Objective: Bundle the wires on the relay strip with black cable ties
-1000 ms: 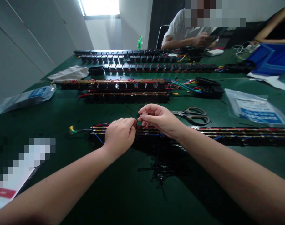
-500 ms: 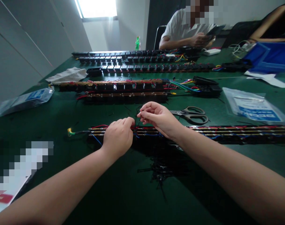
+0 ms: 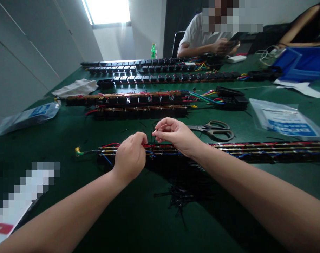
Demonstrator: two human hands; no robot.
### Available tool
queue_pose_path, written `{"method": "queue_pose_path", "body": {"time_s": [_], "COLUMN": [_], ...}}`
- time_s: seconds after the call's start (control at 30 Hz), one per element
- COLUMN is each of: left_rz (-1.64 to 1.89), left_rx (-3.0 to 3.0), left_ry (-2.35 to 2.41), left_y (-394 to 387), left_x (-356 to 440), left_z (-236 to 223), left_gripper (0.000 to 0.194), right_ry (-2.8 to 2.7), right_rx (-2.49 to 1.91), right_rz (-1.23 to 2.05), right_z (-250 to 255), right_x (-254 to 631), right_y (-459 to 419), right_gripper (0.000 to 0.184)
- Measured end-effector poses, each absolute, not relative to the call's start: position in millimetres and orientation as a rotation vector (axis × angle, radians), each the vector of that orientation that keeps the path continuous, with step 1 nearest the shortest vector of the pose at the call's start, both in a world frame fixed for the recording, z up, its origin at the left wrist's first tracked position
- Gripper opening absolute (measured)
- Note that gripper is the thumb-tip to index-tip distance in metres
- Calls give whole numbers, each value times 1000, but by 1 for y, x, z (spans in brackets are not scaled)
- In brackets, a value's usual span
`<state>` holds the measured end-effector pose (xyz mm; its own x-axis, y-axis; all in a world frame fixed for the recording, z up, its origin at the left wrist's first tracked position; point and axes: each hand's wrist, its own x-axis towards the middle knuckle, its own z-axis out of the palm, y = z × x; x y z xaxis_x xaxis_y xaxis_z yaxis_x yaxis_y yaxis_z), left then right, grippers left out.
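Note:
A long black bar with brass-coloured rods and red and blue wires [image 3: 265,150] lies across the table in front of me. My left hand [image 3: 130,154] is curled over its left part, fingers closed; what they hold is hidden. Just to the right, my right hand [image 3: 172,133] pinches a thin black cable tie [image 3: 151,142] that stands up from the bar between both hands. A yellow connector [image 3: 77,151] on a short cable sticks out from the bar's left end. Below the bar, a heap of black cable ties [image 3: 179,196] lies on the table.
Scissors [image 3: 219,130] rest behind my right wrist. Farther back lie several similar wired bars [image 3: 141,111]. Plastic bags sit at left [image 3: 30,117] and right [image 3: 288,121]. A blue bin [image 3: 302,65] stands at the back right. Across the green table [image 3: 109,218] sits a person [image 3: 194,38].
My left hand has shifted slightly left and the right hand slightly down and left. The cable tie shows more clearly between them. The view has tilted a little.

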<state>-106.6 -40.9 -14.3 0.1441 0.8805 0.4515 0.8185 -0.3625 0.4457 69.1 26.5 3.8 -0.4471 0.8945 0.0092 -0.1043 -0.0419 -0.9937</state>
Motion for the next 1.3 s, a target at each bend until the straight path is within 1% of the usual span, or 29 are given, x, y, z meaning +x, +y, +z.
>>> {"method": "queue_pose_path", "body": {"time_s": [0.13, 0.47, 0.67, 0.93, 1.03, 1.13, 1.3], "left_rz": [1131, 1174, 1100, 1094, 1099, 1016, 720], "left_rx": [2283, 2202, 2245, 2257, 2347, 2536, 2750], "left_ry": [1687, 1574, 1605, 1580, 1529, 1465, 1422], "left_y": [-42, -43, -44, -45, -45, -45, -45], "left_x": [-108, -109, -109, -110, -111, -109, -107], "left_z": [-11, -11, -10, -7, -8, -9, -9], "left_gripper": [18, 19, 20, 19, 17, 14, 22], "right_ry": [-1529, -1782, -2014, -1998, -1988, -2004, -2001], "right_rx": [-895, -964, -987, -954, -951, -961, -941], "right_rz": [1578, 1448, 1214, 1269, 1296, 1289, 1283], "right_z": [7, 11, 11, 5, 6, 8, 9], "right_x": [69, 72, 74, 74, 74, 74, 74], "right_y": [24, 20, 17, 21, 20, 20, 20], "right_gripper": [25, 10, 5, 3, 3, 2, 4]}}
